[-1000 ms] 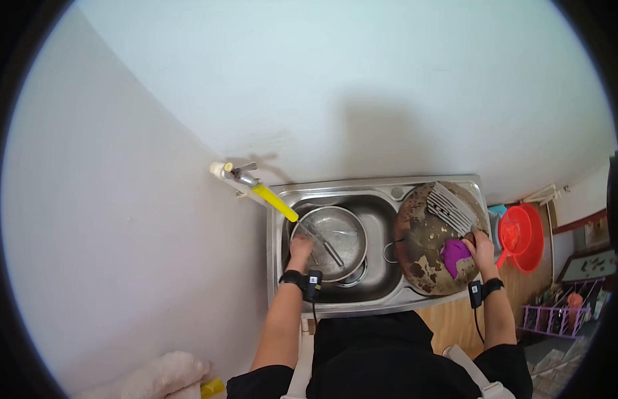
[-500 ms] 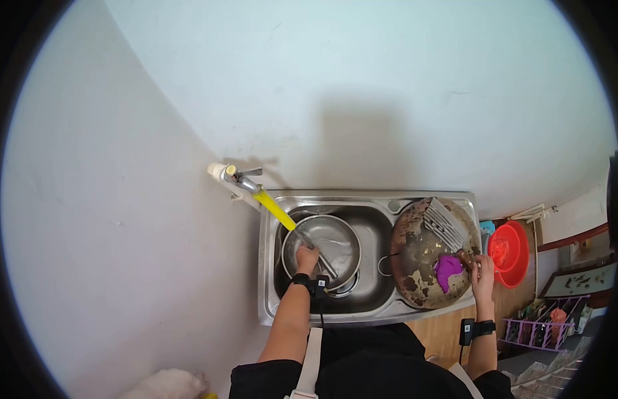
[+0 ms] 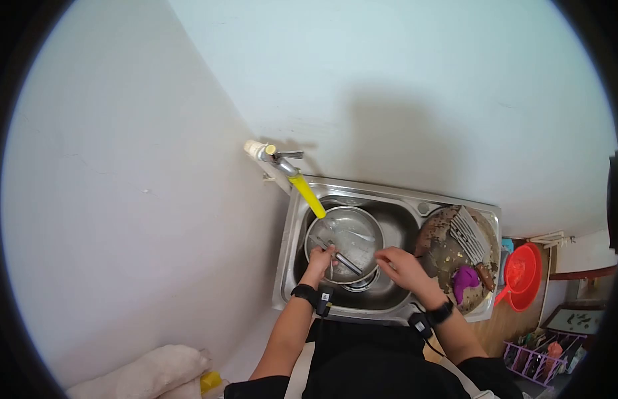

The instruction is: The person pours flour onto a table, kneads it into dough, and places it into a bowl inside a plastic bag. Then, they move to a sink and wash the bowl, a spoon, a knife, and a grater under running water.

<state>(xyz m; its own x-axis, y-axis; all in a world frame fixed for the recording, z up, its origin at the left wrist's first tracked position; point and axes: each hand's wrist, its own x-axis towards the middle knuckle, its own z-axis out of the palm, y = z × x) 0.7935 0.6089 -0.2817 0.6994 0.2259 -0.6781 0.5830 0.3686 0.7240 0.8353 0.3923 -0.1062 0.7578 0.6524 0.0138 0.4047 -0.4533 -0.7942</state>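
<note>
My left hand [image 3: 320, 258] is closed around a slim metal utensil [image 3: 349, 264] with a tube-like handle, held slanting over a round steel basin [image 3: 380, 243]. Its far end is partly covered by my fingers, and I cannot tell its exact kind. Water runs into the basin from a faucet with a yellow hose [image 3: 307, 197]. At the basin's right rim is my right hand [image 3: 398, 267], fingers bent and partly apart, nothing visible in them. The basin stands in the steel sink [image 3: 405, 229], over another round metal dish [image 3: 362, 284].
A scorched, round metal piece [image 3: 435, 243] covers the sink's right side. On it lie a slotted turner [image 3: 470, 236] with a brown handle and a purple cloth [image 3: 464, 282]. Farther right are a red basin [image 3: 536, 279] and a purple rack [image 3: 531, 362]. Walls rise behind and left.
My right hand has left the turner's handle and moved left to the basin's rim. My left hand still holds the metal utensil, now more plainly in view. The whole view has shifted and tilted.
</note>
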